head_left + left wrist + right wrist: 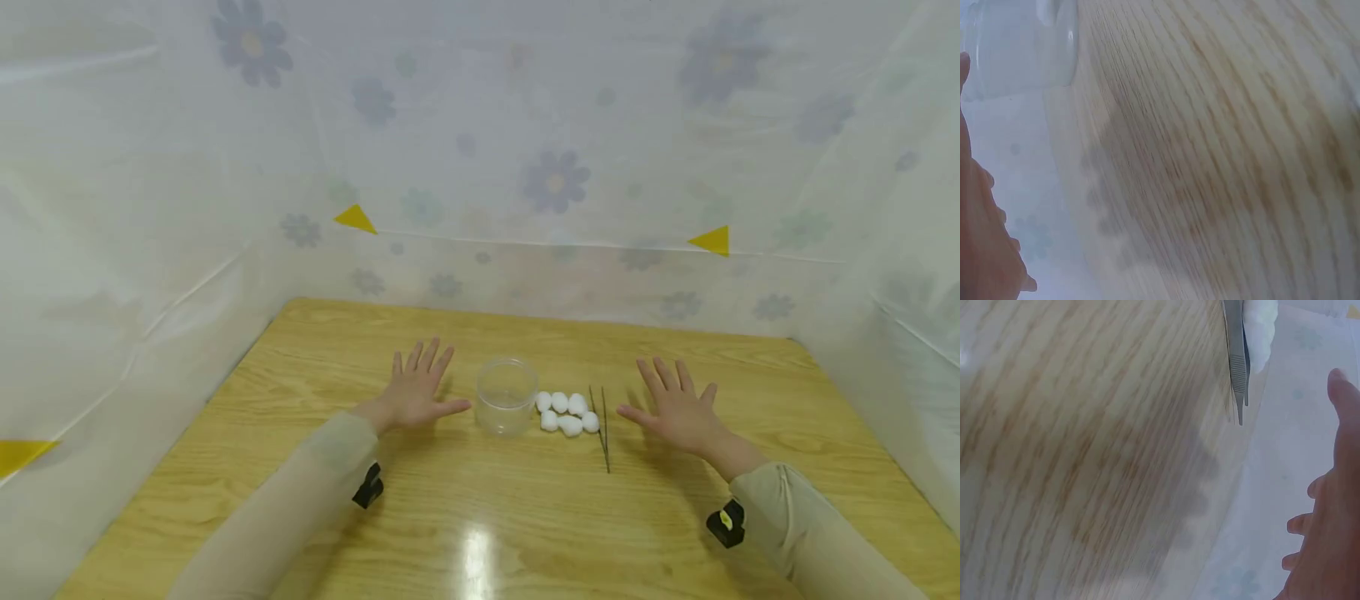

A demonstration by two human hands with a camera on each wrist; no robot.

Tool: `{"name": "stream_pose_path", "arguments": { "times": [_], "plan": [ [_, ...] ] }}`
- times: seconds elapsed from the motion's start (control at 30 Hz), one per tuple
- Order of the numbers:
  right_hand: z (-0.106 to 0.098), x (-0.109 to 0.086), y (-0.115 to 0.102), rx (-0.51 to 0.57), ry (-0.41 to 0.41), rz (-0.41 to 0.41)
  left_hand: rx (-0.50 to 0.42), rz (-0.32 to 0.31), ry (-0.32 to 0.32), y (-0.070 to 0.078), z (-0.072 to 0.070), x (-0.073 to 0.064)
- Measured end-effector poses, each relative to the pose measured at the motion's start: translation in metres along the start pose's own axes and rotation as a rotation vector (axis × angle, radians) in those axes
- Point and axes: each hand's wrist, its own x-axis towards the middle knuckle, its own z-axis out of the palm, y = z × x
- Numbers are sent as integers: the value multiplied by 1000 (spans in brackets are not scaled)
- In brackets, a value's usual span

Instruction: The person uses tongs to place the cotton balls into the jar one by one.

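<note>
A clear round plastic jar (507, 408) stands upright on the table, its rim facing up. Just right of it lie several white cotton balls (572, 426) in two short rows. Beside them rests a pair of metal tweezers (606, 442), whose narrow tips show in the right wrist view. My left hand (416, 396) is spread over the table left of the jar, thumb pointing at its side. To the right of the tweezers (1238, 369), my right hand (681, 412) is spread with straight fingers. Both hands hold nothing, and each casts a shadow on the wood.
The wooden table (465, 500) has a light glare near its front. A pale flowered sheet (480, 167) hangs behind it and along both sides. Yellow tape triangles (711, 241) are stuck on the sheet. Each sleeve has a black device (368, 487) at the wrist.
</note>
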Motion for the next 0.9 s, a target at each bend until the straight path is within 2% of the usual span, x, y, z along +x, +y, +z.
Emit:
{"name": "stream_pose_path", "arguments": {
  "times": [0.3, 0.4, 0.7, 0.9],
  "plan": [
    [3, 0, -5, -95, 53, -48, -84, 5, 31, 1, -2, 2],
    [4, 0, -9, -116, 45, -59, -131, 9, 39, 5, -1, 5],
    [12, -1, -22, -114, 0, -62, -201, 53, 25, 26, -2, 13],
    [18, -1, -29, -143, -43, -72, -208, 73, 31, 41, 1, 21]
  ]
}}
